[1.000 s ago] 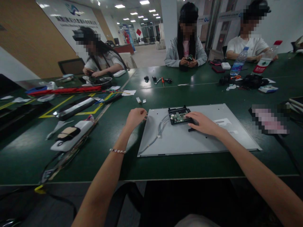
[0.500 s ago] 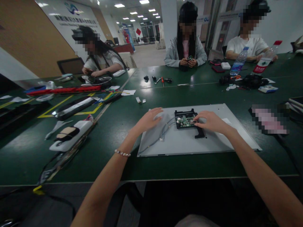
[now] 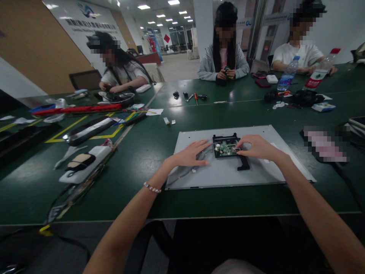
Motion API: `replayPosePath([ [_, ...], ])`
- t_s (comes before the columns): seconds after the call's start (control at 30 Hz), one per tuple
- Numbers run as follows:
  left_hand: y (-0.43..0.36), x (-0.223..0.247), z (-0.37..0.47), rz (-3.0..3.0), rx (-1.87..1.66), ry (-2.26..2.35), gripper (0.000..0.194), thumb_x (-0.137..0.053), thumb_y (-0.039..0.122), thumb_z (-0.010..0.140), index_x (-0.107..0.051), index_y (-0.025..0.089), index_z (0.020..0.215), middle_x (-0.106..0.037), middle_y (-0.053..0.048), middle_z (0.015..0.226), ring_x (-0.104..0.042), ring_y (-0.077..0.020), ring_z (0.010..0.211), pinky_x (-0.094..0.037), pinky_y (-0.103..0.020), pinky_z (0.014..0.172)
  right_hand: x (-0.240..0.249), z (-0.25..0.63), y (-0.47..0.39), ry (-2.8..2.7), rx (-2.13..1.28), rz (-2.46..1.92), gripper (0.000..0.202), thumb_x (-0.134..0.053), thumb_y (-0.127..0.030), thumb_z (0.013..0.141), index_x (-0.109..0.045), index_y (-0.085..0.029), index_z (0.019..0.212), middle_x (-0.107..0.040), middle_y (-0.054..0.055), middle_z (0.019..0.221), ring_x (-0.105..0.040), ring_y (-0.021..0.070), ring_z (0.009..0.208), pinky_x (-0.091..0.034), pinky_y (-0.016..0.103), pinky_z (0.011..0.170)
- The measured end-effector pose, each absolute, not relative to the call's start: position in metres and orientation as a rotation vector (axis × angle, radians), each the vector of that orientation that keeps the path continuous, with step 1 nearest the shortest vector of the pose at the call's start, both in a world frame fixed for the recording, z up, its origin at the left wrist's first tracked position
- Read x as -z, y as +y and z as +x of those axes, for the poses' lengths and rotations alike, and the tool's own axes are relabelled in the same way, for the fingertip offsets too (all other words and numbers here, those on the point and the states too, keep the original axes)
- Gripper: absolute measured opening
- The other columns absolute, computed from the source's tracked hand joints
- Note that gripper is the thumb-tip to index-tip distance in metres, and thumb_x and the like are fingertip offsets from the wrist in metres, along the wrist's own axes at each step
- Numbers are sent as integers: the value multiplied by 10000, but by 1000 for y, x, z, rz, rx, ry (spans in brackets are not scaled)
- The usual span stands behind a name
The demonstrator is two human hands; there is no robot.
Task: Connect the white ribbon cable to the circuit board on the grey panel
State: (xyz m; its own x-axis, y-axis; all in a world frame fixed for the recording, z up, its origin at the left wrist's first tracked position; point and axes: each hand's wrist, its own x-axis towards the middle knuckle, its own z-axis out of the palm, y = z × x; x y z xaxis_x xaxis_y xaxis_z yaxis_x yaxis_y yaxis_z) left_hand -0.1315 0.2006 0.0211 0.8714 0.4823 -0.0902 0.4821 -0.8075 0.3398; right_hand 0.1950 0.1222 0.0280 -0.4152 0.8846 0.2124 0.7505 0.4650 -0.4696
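Note:
A green circuit board [image 3: 226, 149] sits in a black plastic bracket [image 3: 243, 163] on a flat pale-grey panel [image 3: 186, 141]. At the board's right end, my right hand [image 3: 258, 147] is closed, with thumb and fingertips pinching the edge there; a small part under the fingertips is hidden. My left hand [image 3: 191, 153] is open with fingers apart, close to the bracket's left side. It lies over grey cables [image 3: 185, 174] that run across the panel, covering much of them. Whether its fingers press the cables, I cannot tell.
Screwdrivers and small tools [image 3: 195, 98] lie beyond the panel, near two small white pieces [image 3: 169, 121]. A white device [image 3: 85, 164] and a long black part [image 3: 88, 131] are to the left. Bottles [image 3: 288, 74] stand at the right, and three people sit across the table.
My left hand has moved right and slightly nearer me, onto the cables beside the bracket. Board and bracket have shifted a little right, along with my right hand, which still pinches the board's end.

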Motion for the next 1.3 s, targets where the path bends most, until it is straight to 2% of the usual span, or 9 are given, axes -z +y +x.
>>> replayPosePath([
  [0.23,201,-21,-132,2687,14,705,902,-488,718,859,-165,272,1574,-87,-79,1635,-113,-301,1506,-89,-466,1220,-27,198,122,-2295,-437,-1367,195,-626,-400,852,-713,-249,939,-725,46,962,-662,249,907,-510,428,849],
  [0.33,199,-23,-131,2677,13,712,888,-486,713,864,-170,280,1573,-97,-68,1635,-117,-303,1505,-90,-466,1222,-23,198,124,-2263,-374,-1357,278,-567,-439,896,-701,-245,1044,-701,72,1096,-644,259,1028,-493,450,937],
  [0.47,198,-25,-131,2674,27,716,885,-482,707,871,-169,270,1574,-80,-69,1637,-104,-303,1507,-78,-464,1222,-14,194,125,-2213,-287,-1391,469,-526,-491,918,-581,-249,1316,-490,95,1464,-451,281,1348,-354,493,1125],
  [0.6,201,-24,-132,2675,29,704,889,-481,712,868,-163,276,1574,-66,-68,1640,-92,-302,1508,-68,-466,1219,-6,190,123,-2198,-376,-1475,668,-549,-574,888,-406,-288,1474,-246,74,1622,-226,296,1481,-257,525,1182],
  [0.8,199,-23,-133,2689,27,695,876,-476,708,870,-169,284,1573,-78,-52,1643,-93,-292,1510,-67,-452,1221,3,193,126,-2213,-531,-1541,739,-518,-640,880,-340,-300,1512,-212,78,1634,-297,316,1453,-318,525,1156],
  [0.9,200,-25,-134,2681,-1,692,810,-471,665,897,-230,268,1560,-148,-53,1638,-168,-272,1498,-142,-416,1217,4,195,129,-2214,-535,-1536,751,-533,-648,868,-357,-290,1504,-233,83,1625,-305,321,1448,-322,525,1154],
  [1.0,221,-26,-144,2684,-169,814,673,-454,573,938,-350,233,1510,-313,-65,1589,-319,-235,1444,-257,-364,1184,5,196,129,-2210,-520,-1500,747,-546,-639,864,-371,-284,1498,-255,93,1615,-300,319,1450,-302,519,1166],
  [1.17,296,-25,-186,2663,-723,1430,457,-510,339,907,-554,133,1312,-539,-121,1412,-471,-246,1325,-325,-393,1146,9,197,129,-2196,-544,-1478,737,-545,-640,866,-357,-325,1505,-232,72,1624,-302,333,1447,-307,542,1160],
  [1.3,342,-20,-217,2557,-735,1767,420,-530,211,848,-600,93,1245,-598,-139,1331,-515,-249,1266,-354,-356,1110,12,197,130,-2192,-551,-1467,728,-539,-637,870,-354,-338,1508,-218,60,1630,-302,343,1445,-321,555,1150],
])
